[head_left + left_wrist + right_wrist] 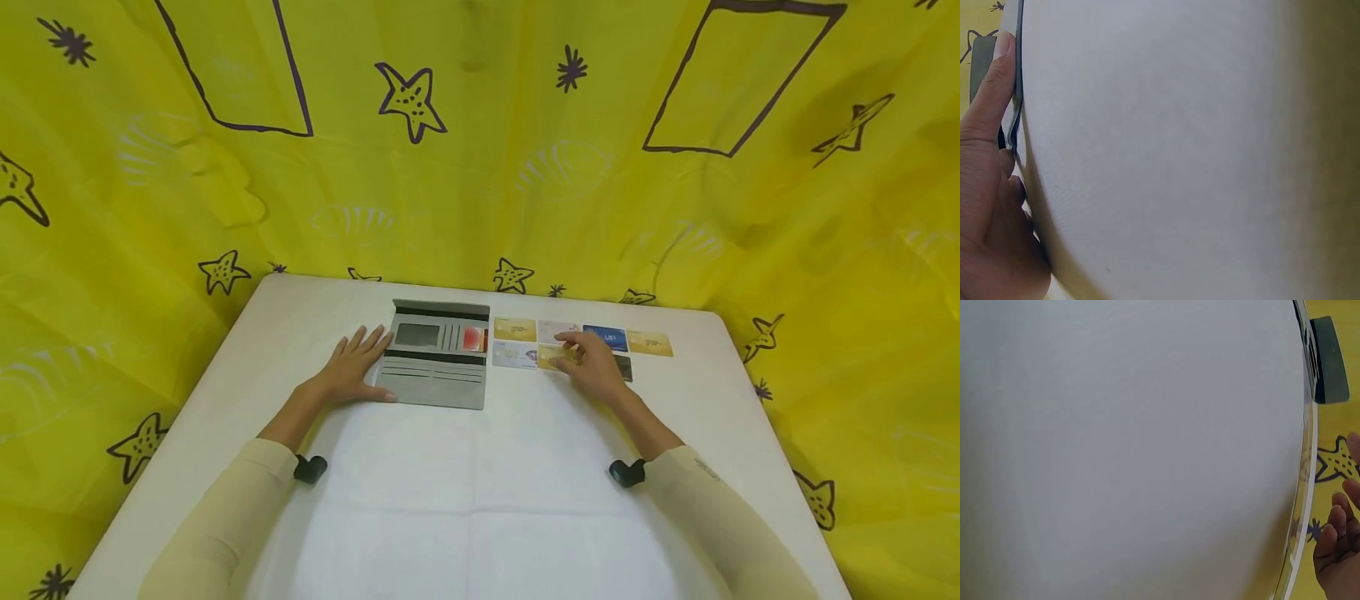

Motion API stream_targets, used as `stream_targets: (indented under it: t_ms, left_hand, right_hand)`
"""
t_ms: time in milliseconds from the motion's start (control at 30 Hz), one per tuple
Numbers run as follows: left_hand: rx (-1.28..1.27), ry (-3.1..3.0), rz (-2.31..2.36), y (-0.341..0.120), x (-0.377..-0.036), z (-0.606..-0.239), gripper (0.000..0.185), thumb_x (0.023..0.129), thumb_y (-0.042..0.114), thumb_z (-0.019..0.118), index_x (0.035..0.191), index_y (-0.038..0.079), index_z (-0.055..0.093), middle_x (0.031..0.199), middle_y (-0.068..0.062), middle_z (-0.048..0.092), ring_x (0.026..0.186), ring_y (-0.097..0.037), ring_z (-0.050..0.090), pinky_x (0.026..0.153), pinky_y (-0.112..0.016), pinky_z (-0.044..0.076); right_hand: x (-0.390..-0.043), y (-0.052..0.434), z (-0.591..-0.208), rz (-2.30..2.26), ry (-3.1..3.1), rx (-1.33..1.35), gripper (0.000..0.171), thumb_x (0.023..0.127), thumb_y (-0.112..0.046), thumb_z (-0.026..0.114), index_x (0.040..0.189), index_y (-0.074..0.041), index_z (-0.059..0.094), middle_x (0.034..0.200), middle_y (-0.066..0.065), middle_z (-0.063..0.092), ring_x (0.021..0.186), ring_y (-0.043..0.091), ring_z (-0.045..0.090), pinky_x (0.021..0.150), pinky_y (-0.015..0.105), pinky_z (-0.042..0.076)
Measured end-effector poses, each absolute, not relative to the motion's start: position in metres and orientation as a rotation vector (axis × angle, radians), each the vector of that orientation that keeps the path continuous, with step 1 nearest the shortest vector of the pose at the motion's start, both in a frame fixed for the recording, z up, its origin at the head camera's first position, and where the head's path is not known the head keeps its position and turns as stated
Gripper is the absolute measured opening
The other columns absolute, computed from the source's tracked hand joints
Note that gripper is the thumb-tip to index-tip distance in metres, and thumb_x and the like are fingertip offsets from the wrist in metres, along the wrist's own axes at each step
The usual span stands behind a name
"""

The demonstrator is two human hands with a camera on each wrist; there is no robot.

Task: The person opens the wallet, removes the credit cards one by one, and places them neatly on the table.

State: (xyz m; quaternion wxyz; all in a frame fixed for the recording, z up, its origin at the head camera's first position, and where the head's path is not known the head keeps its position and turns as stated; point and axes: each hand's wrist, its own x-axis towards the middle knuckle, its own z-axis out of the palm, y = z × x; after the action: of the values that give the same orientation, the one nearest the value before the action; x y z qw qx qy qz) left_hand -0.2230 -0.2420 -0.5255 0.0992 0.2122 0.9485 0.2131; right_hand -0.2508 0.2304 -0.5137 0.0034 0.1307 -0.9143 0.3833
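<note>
A grey wallet (431, 385) lies unfolded on the table, with a red card (473, 339) in its right-hand slots. My left hand (347, 371) rests spread at the wallet's left edge, its thumb on the lower flap. To the wallet's right, several cards lie in two rows. The upper row has a gold card (514, 329), a pale card (553, 327), a blue card (613, 337) and another gold card (650, 343). Below are a silver card (514, 354), a gold card (551, 358) and a partly hidden dark card (624, 367). My right hand (592, 367) hovers over the cards, thumb and forefinger apart.
The white table (472, 517) spreads toward me, with its far edge close to a yellow patterned curtain (465, 192). Dark wrist devices show at the left cuff (311, 468) and right cuff (627, 473).
</note>
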Motion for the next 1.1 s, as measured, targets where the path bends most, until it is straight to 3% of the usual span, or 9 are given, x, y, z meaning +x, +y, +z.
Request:
stream_targets:
  t_ms: [233,567,800,1100]
  left_hand:
    - [0.652,2.802,0.659,-0.244,-0.222,-0.526,0.124,0.08,0.07,0.078,0.166,0.002,0.021,0.174,-0.023,0.009,0.158,-0.048,-0.004,0.122,-0.067,-0.005]
    - [0.608,2.802,0.616,-0.242,-0.224,-0.527,0.121,0.081,0.059,0.083,0.167,0.001,0.02,0.174,-0.023,0.008,0.158,-0.048,-0.004,0.123,-0.067,-0.005]
    - [0.635,2.809,0.618,-0.244,-0.225,-0.53,0.126,0.08,0.073,0.077,0.168,0.004,0.018,0.175,-0.02,0.007,0.159,-0.046,-0.006,0.123,-0.065,-0.007]
    - [0.592,2.803,0.599,-0.239,-0.225,-0.526,0.12,0.082,0.056,0.085,0.167,0.001,0.019,0.174,-0.022,0.008,0.158,-0.048,-0.004,0.123,-0.067,-0.004]
  right_hand:
    - [-0.259,0.207,-0.518,1.279,-2.84,0.443,0.047,0.092,-0.017,0.083,0.135,-0.004,0.069,0.114,0.014,0.065,0.096,0.03,0.056,0.081,0.041,0.047]
    - [-0.268,0.177,-0.517,1.366,-2.814,0.516,0.046,0.093,-0.015,0.083,0.135,-0.001,0.068,0.115,0.017,0.064,0.097,0.03,0.056,0.086,0.042,0.047]
    - [-0.27,0.154,-0.511,1.349,-2.822,0.579,0.049,0.093,-0.016,0.082,0.136,0.0,0.067,0.114,0.016,0.063,0.1,0.031,0.055,0.088,0.042,0.048]
    - [-0.28,0.127,-0.512,1.294,-2.873,0.623,0.052,0.093,-0.02,0.083,0.139,-0.004,0.065,0.116,0.013,0.064,0.102,0.029,0.057,0.09,0.041,0.051]
